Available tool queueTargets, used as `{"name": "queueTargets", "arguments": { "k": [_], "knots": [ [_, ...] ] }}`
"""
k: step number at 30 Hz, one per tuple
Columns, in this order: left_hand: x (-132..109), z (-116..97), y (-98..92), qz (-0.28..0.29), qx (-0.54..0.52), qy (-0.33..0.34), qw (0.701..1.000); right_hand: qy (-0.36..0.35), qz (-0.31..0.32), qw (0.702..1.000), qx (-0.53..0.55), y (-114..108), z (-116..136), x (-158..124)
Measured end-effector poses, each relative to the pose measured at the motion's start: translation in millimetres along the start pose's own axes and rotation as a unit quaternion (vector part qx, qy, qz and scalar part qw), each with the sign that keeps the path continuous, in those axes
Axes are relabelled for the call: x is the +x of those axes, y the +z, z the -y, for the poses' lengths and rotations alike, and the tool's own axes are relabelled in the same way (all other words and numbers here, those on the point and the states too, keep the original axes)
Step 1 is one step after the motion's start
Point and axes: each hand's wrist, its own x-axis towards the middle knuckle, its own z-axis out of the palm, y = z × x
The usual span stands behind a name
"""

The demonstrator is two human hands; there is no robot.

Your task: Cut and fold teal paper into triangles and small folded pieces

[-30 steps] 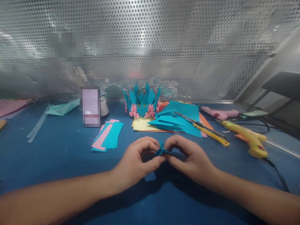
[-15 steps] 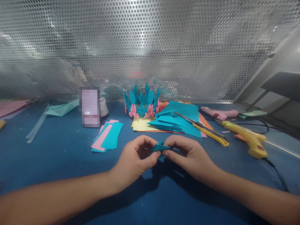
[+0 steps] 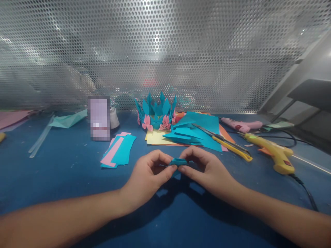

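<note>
A small folded blue paper piece [image 3: 178,162] is held between both hands, just above the blue table [image 3: 155,224]. My left hand [image 3: 150,175] pinches its left end with thumb and fingers. On its right end, my right hand [image 3: 207,168] has a similar pinch. Part of the piece is hidden behind the fingertips. Beyond the hands stands a blue paper crown [image 3: 156,110] with pink paper bows. Blue and pink paper strips [image 3: 124,150] lie to the left of the hands.
Stacked blue sheets [image 3: 201,127] carry a yellow cutter [image 3: 232,148] at the right. Further right lie a yellow glue gun [image 3: 279,156] with its cord and a pink glue gun [image 3: 241,124]. A blurred upright object [image 3: 99,119], glue sticks [image 3: 41,141] and a perforated metal panel [image 3: 155,44] are also there.
The upper edge of the blue piece now looks flatter and straighter between the fingertips. My right fingers have lifted slightly. The left hand stays nearly in place.
</note>
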Motion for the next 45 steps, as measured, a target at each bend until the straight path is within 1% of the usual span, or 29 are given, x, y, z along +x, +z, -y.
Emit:
{"name": "queueTargets", "arguments": {
  "k": [4, 7, 10, 15, 18, 26, 30, 33, 37, 41, 45],
  "knots": [
    [1, -2, 1.0, -0.007, -0.006, -0.018, 1.0, 0.02, 0.003, 0.999, 0.043, 1, -1, -2],
    [1, -3, 1.4, 0.001, -0.009, -0.012, 1.0, 0.01, 0.0, 0.999, 0.033, 2, -2, -3],
    [1, -4, 0.9, 0.004, 0.008, -0.021, 1.0, 0.006, -0.003, 1.0, 0.024, 2, -2, -4],
    [-2, -5, -0.8, -0.005, 0.037, -0.024, 0.999, 0.022, 0.033, 0.998, 0.049, 1, 0, -4],
    [-4, -5, -0.8, -0.005, 0.031, -0.024, 0.999, 0.03, 0.054, 0.996, 0.064, 1, 2, -4],
    [-6, -9, 0.2, -0.044, -0.005, -0.057, 0.997, 0.02, 0.057, 0.994, 0.087, 6, -2, -7],
    [-8, -8, -1.2, -0.035, -0.005, -0.04, 0.999, 0.021, 0.061, 0.992, 0.108, 7, -4, -9],
    [-10, -6, -2.6, -0.019, 0.012, -0.006, 1.0, 0.047, 0.074, 0.987, 0.132, 8, -4, -10],
    [-15, -7, -2.7, -0.018, 0.037, 0.026, 0.999, 0.083, 0.102, 0.983, 0.127, 9, 1, -13],
    [-17, -12, -1.3, -0.016, 0.051, 0.018, 0.998, 0.094, 0.117, 0.983, 0.11, 5, 10, -16],
    [-13, -11, 0.2, -0.002, 0.049, 0.003, 0.999, 0.089, 0.124, 0.987, 0.054, 1, 9, -16]
  ]
}}
